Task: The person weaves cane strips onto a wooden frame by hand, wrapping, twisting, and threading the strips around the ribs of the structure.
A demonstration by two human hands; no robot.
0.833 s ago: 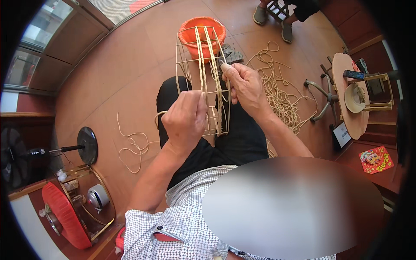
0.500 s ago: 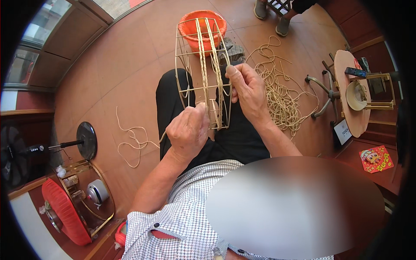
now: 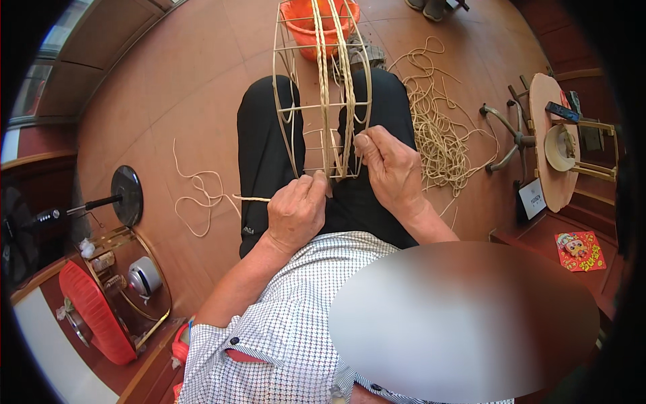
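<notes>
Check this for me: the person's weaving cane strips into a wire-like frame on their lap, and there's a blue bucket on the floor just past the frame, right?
Not quite: the bucket beyond the frame is orange, not blue, as the head view shows. The rest holds: left hand and right hand work cane strips at the frame on the lap.

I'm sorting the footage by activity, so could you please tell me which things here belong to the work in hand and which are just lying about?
In use:
left hand
right hand
bamboo frame
cane strand
cane pile

Lying about:
orange basin
red lantern
round stool
red card
</notes>
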